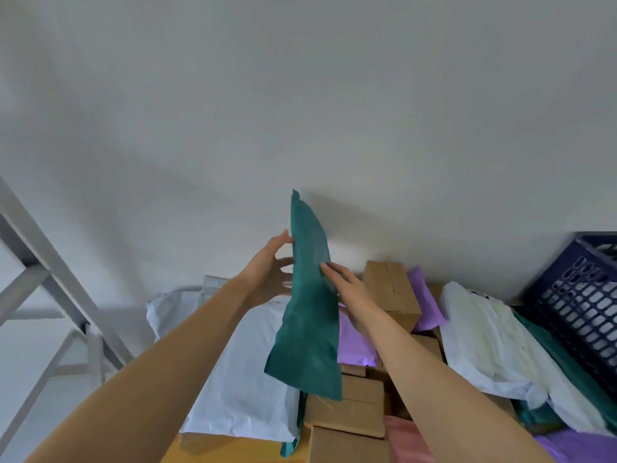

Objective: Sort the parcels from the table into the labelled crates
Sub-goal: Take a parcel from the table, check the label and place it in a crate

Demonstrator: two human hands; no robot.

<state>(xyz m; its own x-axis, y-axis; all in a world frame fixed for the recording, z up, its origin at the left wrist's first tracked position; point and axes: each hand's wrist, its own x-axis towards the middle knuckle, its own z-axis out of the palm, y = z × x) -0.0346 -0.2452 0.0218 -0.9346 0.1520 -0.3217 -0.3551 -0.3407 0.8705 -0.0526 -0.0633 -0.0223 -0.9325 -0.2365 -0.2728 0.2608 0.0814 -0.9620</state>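
A: Is any writing showing on the parcels?

B: None that I can read. The teal mailer (310,315) is turning a plain, unprinted face toward the camera. The white mailer (247,372) below it is also showing a blank surface. On the second white mailer (490,335), to the right, a small dark mark is peeking out near its top edge, but it is too small to make out. The dark blue crate (581,302) at the far right is showing only its perforated wall; whether it is carrying a label, I cannot tell.

A: How are the hands sitting?

B: Both arms are reaching forward and up. The left hand (267,265) is pressing against the left edge of the teal mailer, thumb up near the top and fingers spread behind it. The right hand (347,289) is lying flat along the mailer's right side, fingertips (329,267) touching its face. So the two hands are working together, clamping the mailer between them.

A: And where is the mailer hanging?

B: It is standing nearly upright and curving slightly, raised above the pile, its top corner rising in front of the grey wall (300,95). Under it, brown cardboard boxes (390,289), a purple mailer (355,342) and a pink parcel (404,439) are crowding together. A grey metal frame (43,272) is leaning across the left side.
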